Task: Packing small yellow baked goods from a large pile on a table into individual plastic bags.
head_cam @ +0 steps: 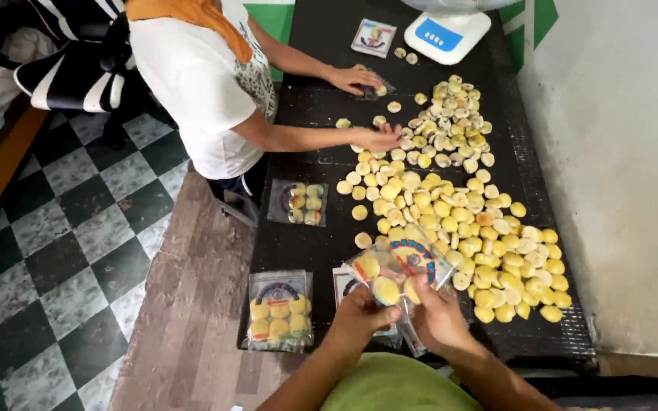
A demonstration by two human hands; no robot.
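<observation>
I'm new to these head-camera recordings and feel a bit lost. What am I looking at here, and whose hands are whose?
One camera, worn on a person's head, looks down at a black table. At the bottom are that person's own hands: the left hand and right hand together hold a clear plastic packet with round yellow pieces inside. A big heap of loose yellow pieces covers the table. Two filled packets lie near the left edge. Opposite, another person in a white shirt works with both hands in the heap.
</observation>
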